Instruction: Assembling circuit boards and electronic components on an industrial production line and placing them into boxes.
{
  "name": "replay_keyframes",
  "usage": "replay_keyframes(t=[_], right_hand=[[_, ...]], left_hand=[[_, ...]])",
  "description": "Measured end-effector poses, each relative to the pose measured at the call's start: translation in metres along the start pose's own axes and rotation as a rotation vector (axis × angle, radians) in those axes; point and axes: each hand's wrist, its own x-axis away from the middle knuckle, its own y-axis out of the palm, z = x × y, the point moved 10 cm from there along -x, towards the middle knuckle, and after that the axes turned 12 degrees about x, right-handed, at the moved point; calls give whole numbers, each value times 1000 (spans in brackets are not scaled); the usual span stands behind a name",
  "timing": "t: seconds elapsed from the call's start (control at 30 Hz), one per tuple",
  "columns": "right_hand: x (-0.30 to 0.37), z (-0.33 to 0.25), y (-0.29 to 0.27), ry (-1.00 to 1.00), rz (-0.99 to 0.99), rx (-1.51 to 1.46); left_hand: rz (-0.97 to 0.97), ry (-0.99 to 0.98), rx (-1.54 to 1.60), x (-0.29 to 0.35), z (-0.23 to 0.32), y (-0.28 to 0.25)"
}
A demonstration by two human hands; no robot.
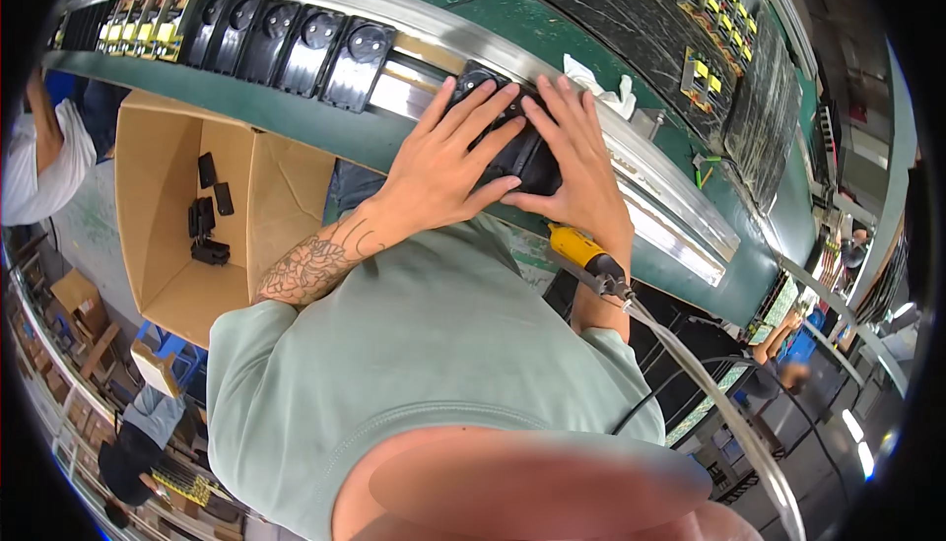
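Both my hands lie on black plastic housings that sit side by side on the metal rail of the bench. My left hand covers the left part, its fingers spread and reaching toward the far edge. My right hand rests on the right part, fingers stretched out, thumb pointing inward near the left thumb. Much of the housings is hidden under my palms and fingers. To the left along the rail stand several more black housings with round socket-like ends. Close by my right wrist is a yellow tool with a hose.
An open cardboard box with several small black parts stands left of me. Circuit boards with yellow parts lie at the far right, others at the far left. A crumpled white cloth lies beyond my right hand. Other people work nearby.
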Motion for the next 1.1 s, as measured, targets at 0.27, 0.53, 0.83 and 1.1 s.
replay_keyframes(t=[0.27, 0.53, 0.83, 1.1], right_hand=[[-5, 12, -1, -36, 3, -26], [69, 98, -28, 552, 728, -496], [55, 110, -22, 497, 663, -483], [64, 128, -30, 445, 694, -483]], left_hand=[[260, 123, 84, 37, -5, -43], [905, -654, -524, 306, -120, -226], [621, -1624, -448, 678, -341, -212], [374, -1493, -635, 647, -437, -220]])
